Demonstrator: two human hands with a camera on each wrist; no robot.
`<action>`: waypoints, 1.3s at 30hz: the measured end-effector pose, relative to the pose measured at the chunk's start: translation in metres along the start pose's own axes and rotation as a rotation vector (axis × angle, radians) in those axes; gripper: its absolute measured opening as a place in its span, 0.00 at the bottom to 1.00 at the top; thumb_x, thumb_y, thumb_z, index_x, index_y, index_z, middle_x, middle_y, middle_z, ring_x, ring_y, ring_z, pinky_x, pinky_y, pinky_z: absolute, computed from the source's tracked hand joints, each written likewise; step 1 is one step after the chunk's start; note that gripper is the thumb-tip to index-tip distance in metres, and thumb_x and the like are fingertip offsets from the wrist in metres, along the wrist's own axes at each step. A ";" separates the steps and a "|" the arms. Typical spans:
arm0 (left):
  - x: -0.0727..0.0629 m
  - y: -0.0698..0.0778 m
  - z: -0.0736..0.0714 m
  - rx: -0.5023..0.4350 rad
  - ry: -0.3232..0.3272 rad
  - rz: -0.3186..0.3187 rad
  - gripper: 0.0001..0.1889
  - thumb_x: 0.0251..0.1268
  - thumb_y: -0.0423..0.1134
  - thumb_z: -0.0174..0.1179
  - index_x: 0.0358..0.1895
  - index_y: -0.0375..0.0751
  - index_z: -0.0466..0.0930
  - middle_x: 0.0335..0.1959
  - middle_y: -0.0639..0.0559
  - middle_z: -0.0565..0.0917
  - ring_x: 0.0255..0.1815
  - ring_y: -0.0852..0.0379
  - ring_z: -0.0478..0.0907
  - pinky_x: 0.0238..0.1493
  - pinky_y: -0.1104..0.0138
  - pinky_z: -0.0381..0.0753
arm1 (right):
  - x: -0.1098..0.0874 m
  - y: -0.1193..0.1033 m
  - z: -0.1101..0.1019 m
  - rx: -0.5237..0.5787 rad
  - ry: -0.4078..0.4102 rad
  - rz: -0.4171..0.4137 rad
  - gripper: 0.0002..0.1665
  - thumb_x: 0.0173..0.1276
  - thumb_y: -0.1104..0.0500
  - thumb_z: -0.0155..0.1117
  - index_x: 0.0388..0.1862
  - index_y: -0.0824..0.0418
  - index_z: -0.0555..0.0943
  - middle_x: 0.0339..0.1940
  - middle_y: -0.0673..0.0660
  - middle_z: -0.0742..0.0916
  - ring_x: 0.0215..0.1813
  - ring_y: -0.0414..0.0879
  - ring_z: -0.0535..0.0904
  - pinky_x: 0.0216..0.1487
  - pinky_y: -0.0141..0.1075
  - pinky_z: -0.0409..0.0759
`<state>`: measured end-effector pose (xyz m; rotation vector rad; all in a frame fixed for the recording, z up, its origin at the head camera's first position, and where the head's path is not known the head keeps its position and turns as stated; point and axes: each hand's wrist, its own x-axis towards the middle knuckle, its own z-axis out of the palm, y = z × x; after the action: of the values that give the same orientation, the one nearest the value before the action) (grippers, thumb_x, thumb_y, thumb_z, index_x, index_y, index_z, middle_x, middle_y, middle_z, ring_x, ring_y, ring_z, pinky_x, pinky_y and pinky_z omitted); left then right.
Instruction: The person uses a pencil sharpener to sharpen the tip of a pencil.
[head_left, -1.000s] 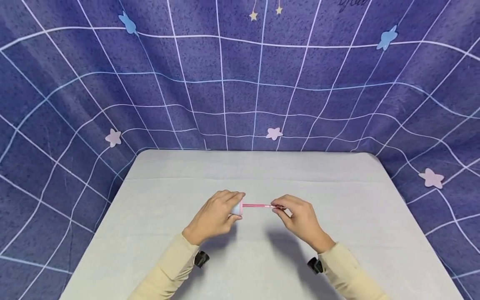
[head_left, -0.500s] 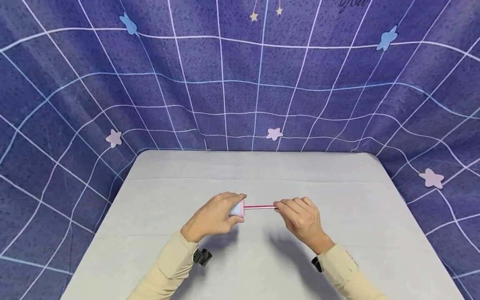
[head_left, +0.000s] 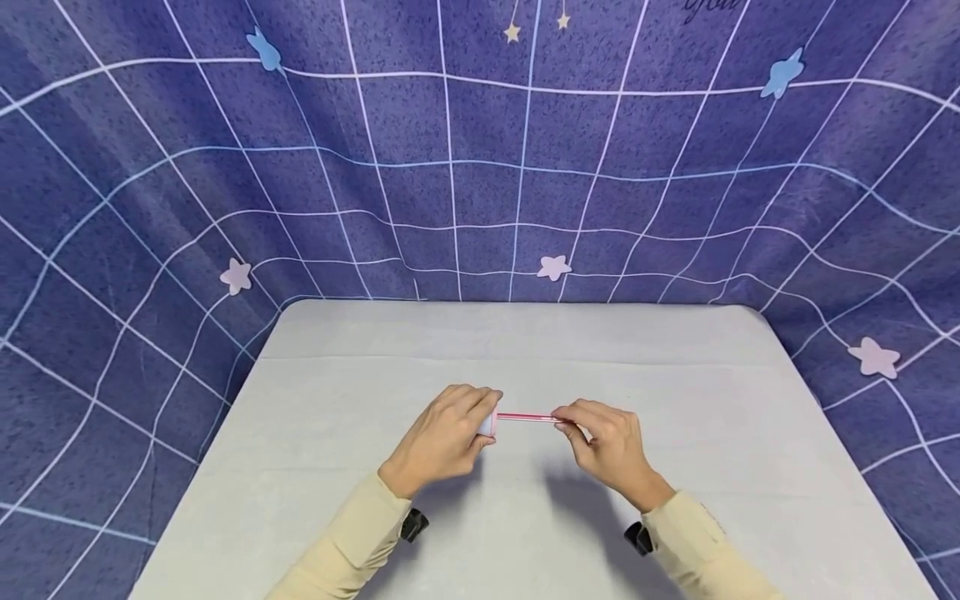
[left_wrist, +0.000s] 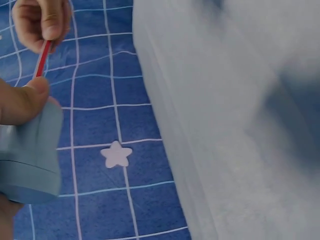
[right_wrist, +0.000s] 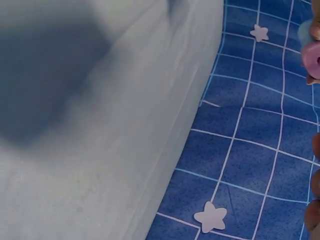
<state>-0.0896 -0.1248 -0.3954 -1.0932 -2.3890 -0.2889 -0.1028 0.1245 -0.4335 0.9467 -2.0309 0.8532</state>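
Above the table my left hand (head_left: 438, 433) grips a light-blue, rounded pencil sharpener (left_wrist: 35, 155), turned on its side. Its pink end (right_wrist: 309, 64) has a dark hole, seen at the edge of the right wrist view, and faces my right hand (head_left: 611, 442). A thin red pencil (head_left: 525, 417) runs level from that end to the right hand, where thumb and fingertips pinch it. The pencil's tip is hidden at the sharpener, and its far end is covered by the right fingers. In the left wrist view, the left thumb (left_wrist: 25, 102) lies over the blue body.
A white cloth covers the table (head_left: 360, 375) under both hands. Behind and at the sides hangs a dark-blue curtain (head_left: 480, 192) with grid lines and stars. A small black camera (head_left: 414, 525) sits at each wrist.
The right fingers curled over round the pencil half a second ago and now have rolled back, with the thumb showing again. Both hands appear slightly further right in the head view.
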 end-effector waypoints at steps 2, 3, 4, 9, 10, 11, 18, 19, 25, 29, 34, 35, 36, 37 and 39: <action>-0.002 0.000 0.002 0.010 0.044 0.019 0.30 0.43 0.40 0.74 0.52 0.31 0.78 0.46 0.44 0.84 0.45 0.50 0.80 0.53 0.62 0.78 | 0.002 -0.002 -0.003 0.009 -0.041 0.043 0.04 0.62 0.60 0.66 0.29 0.57 0.85 0.21 0.45 0.84 0.16 0.31 0.66 0.15 0.17 0.56; -0.002 0.000 0.004 0.014 0.066 0.028 0.30 0.42 0.40 0.74 0.52 0.31 0.78 0.46 0.44 0.83 0.45 0.50 0.80 0.53 0.62 0.78 | 0.003 -0.003 -0.004 0.009 -0.069 0.074 0.01 0.58 0.61 0.68 0.29 0.57 0.85 0.21 0.44 0.84 0.16 0.30 0.64 0.15 0.17 0.56; -0.003 0.000 0.005 0.017 0.086 0.033 0.30 0.41 0.39 0.74 0.51 0.30 0.78 0.46 0.43 0.83 0.45 0.50 0.80 0.53 0.62 0.78 | 0.004 -0.005 -0.005 0.017 -0.100 0.115 0.02 0.55 0.63 0.70 0.28 0.56 0.86 0.21 0.44 0.84 0.16 0.29 0.63 0.16 0.17 0.56; -0.009 0.000 0.013 0.016 0.151 0.051 0.30 0.39 0.38 0.75 0.51 0.30 0.79 0.46 0.43 0.83 0.45 0.49 0.80 0.53 0.61 0.78 | 0.015 -0.011 -0.015 0.152 -0.360 0.478 0.05 0.53 0.64 0.71 0.27 0.53 0.87 0.18 0.43 0.83 0.16 0.28 0.63 0.15 0.24 0.60; -0.011 0.001 0.015 0.009 0.155 0.053 0.30 0.39 0.38 0.75 0.50 0.30 0.79 0.46 0.43 0.83 0.45 0.49 0.79 0.52 0.61 0.78 | 0.018 -0.011 -0.017 0.199 -0.418 0.563 0.05 0.54 0.64 0.70 0.27 0.54 0.87 0.17 0.44 0.83 0.16 0.29 0.65 0.15 0.25 0.61; -0.012 0.001 0.017 0.002 0.160 0.058 0.30 0.39 0.38 0.75 0.50 0.30 0.79 0.46 0.43 0.83 0.45 0.49 0.80 0.52 0.61 0.78 | 0.020 -0.012 -0.019 0.247 -0.476 0.639 0.04 0.55 0.64 0.69 0.27 0.55 0.87 0.16 0.45 0.82 0.16 0.31 0.67 0.15 0.26 0.62; -0.018 0.004 0.025 0.037 0.192 0.139 0.28 0.43 0.38 0.72 0.51 0.29 0.79 0.46 0.42 0.83 0.43 0.51 0.79 0.49 0.63 0.78 | 0.028 -0.004 -0.025 0.580 -0.698 0.929 0.08 0.57 0.68 0.63 0.31 0.75 0.83 0.14 0.51 0.79 0.19 0.38 0.70 0.19 0.26 0.62; -0.018 0.004 0.025 0.050 0.200 0.157 0.26 0.45 0.37 0.71 0.50 0.29 0.79 0.46 0.42 0.83 0.42 0.51 0.79 0.49 0.63 0.79 | 0.027 -0.003 -0.026 0.608 -0.713 0.957 0.09 0.57 0.68 0.63 0.32 0.76 0.83 0.13 0.50 0.78 0.18 0.38 0.69 0.18 0.26 0.61; -0.015 0.005 0.026 0.076 0.274 0.219 0.15 0.66 0.35 0.55 0.49 0.28 0.79 0.44 0.40 0.84 0.41 0.50 0.80 0.48 0.63 0.79 | 0.027 0.003 -0.029 0.716 -0.798 1.060 0.13 0.60 0.66 0.61 0.36 0.79 0.81 0.12 0.47 0.76 0.14 0.36 0.59 0.14 0.25 0.53; -0.016 0.006 0.030 0.086 0.305 0.218 0.15 0.71 0.35 0.49 0.49 0.27 0.79 0.44 0.40 0.84 0.41 0.50 0.80 0.48 0.63 0.80 | 0.030 0.004 -0.029 0.712 -0.831 1.032 0.13 0.60 0.66 0.60 0.34 0.79 0.81 0.11 0.46 0.75 0.13 0.35 0.58 0.14 0.25 0.52; -0.015 0.005 0.029 0.084 0.170 0.144 0.19 0.59 0.35 0.61 0.52 0.28 0.78 0.47 0.41 0.83 0.44 0.50 0.80 0.52 0.63 0.79 | 0.025 0.002 -0.024 0.543 -0.749 0.864 0.08 0.60 0.66 0.60 0.31 0.73 0.82 0.14 0.50 0.79 0.18 0.37 0.69 0.20 0.27 0.63; -0.014 0.004 0.027 0.077 0.133 0.122 0.22 0.55 0.36 0.64 0.53 0.29 0.77 0.47 0.41 0.83 0.45 0.51 0.80 0.53 0.63 0.78 | 0.023 0.001 -0.022 0.493 -0.720 0.821 0.07 0.61 0.66 0.61 0.31 0.70 0.83 0.16 0.50 0.80 0.19 0.37 0.71 0.21 0.27 0.65; -0.014 0.002 0.026 0.066 0.102 0.098 0.25 0.51 0.37 0.68 0.53 0.30 0.77 0.48 0.42 0.83 0.46 0.51 0.80 0.53 0.63 0.78 | 0.021 0.000 -0.021 0.437 -0.689 0.769 0.06 0.61 0.65 0.62 0.32 0.67 0.84 0.17 0.50 0.82 0.21 0.37 0.73 0.23 0.28 0.67; -0.013 0.000 0.024 0.053 0.074 0.075 0.27 0.47 0.37 0.70 0.53 0.30 0.78 0.48 0.42 0.83 0.46 0.51 0.80 0.54 0.62 0.78 | 0.019 -0.001 -0.019 0.376 -0.650 0.722 0.04 0.60 0.64 0.64 0.32 0.64 0.84 0.19 0.49 0.83 0.21 0.36 0.73 0.22 0.28 0.68; -0.011 -0.004 0.020 0.015 0.025 0.023 0.30 0.43 0.39 0.74 0.53 0.32 0.78 0.49 0.43 0.83 0.47 0.51 0.80 0.55 0.62 0.77 | 0.014 -0.003 -0.015 0.251 -0.554 0.608 0.04 0.58 0.63 0.68 0.33 0.57 0.84 0.22 0.47 0.85 0.23 0.33 0.74 0.23 0.27 0.70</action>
<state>-0.0933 -0.1269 -0.4182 -1.1027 -2.3518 -0.2747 -0.1021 0.1303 -0.4131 0.7501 -2.8170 1.2939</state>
